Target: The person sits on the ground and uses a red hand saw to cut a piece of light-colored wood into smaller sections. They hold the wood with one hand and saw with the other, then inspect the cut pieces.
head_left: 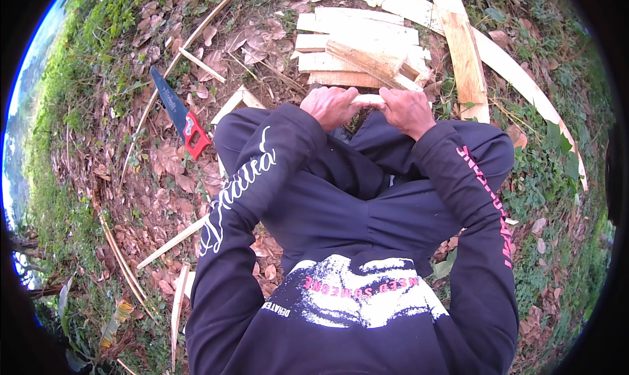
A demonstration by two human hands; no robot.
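Note:
In front of my crossed legs, both hands are closed on a short pale piece that looks like a wooden stick point(368, 100). My left hand point(329, 106) grips its left end, and my right hand point(407, 110) grips the right one. Only the middle of the piece shows between the fists; its ends are hidden by my fingers. Just beyond my hands lies a stack of sawn pale boards point(360, 24). A thicker wood block point(367, 59) rests slantwise on top of that stack.
A handsaw point(171, 104) with a red handle lies at the left on leaf-covered ground. A long plank point(462, 54) and a curved-looking board point(524, 90) lie to the right. Thin wood strips point(171, 243) are scattered at the left, with grass point(56, 106) beyond.

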